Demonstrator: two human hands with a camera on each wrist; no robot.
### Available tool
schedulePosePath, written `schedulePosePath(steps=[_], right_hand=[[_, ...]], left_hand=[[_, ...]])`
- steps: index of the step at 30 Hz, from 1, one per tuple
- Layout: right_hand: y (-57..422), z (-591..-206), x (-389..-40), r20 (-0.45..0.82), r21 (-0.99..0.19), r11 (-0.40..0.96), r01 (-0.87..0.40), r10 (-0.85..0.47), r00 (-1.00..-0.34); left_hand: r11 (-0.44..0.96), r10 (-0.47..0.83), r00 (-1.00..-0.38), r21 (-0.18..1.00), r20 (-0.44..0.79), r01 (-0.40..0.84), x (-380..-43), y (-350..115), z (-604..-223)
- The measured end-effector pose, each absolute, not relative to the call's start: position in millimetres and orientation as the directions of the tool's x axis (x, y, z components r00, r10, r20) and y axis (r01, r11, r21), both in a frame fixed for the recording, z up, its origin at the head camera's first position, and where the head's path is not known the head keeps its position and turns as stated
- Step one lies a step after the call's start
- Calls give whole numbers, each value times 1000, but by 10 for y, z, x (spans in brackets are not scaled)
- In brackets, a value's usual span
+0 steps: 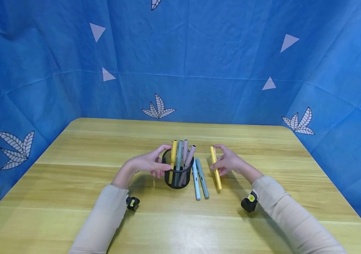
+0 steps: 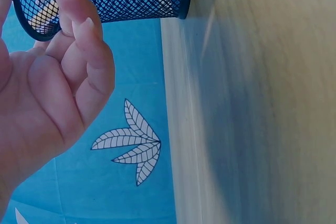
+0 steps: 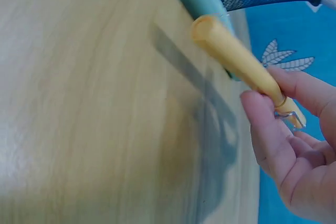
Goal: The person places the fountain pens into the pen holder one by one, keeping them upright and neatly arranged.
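My left hand (image 1: pixel 147 163) grips the rim of a black mesh pen holder (image 1: pixel 166 177), thumb along its near side and fingers around the left. Inside stand a yellow pen (image 1: pixel 173 151), a grey-blue pen (image 1: pixel 179 155) and two lilac pens (image 1: pixel 190 155). Between finger and thumb, my right hand (image 1: pixel 230 162) pinches a second yellow pen (image 1: pixel 217 176) near its clip end. In the right wrist view this yellow pen (image 3: pixel 233 53) tilts above the tabletop and casts a shadow. A light blue pen (image 1: pixel 196 183) and a grey-blue pen (image 1: pixel 203 181) lie just right of the holder.
The wooden table (image 1: pixel 104 148) has rounded far corners. Behind it and at both sides hangs a blue cloth (image 1: pixel 212 46) printed with white leaves and triangles. A small black camera (image 1: pixel 249 203) sits at my right wrist, another (image 1: pixel 133 203) at my left.
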State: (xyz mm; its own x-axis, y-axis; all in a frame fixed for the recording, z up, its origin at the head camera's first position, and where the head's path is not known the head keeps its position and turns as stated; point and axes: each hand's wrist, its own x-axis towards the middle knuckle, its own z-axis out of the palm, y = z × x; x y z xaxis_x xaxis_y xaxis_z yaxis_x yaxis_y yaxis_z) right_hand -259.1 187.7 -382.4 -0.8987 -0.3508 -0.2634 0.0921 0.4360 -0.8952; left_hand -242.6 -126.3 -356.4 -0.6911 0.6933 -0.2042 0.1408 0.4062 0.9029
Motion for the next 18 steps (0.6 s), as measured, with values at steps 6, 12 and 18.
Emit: schedulePosePath(steps=[6, 12, 18], right_hand=[[1910, -3722, -2578, -194, -934, 352, 59, -362, -912], [1905, -3659, -2555, -155, -952, 302, 47, -345, -926], [1884, -3635, -2528, -122, -961, 274, 27, -337, -934]], left_hand=[[400, 700, -686, 905, -199, 147, -2435, -1257, -3565], [401, 699, -686, 905, -201, 144, -2435, -1257, -3562], [409, 692, -690, 902, -210, 137, -2430, -1258, -3560]])
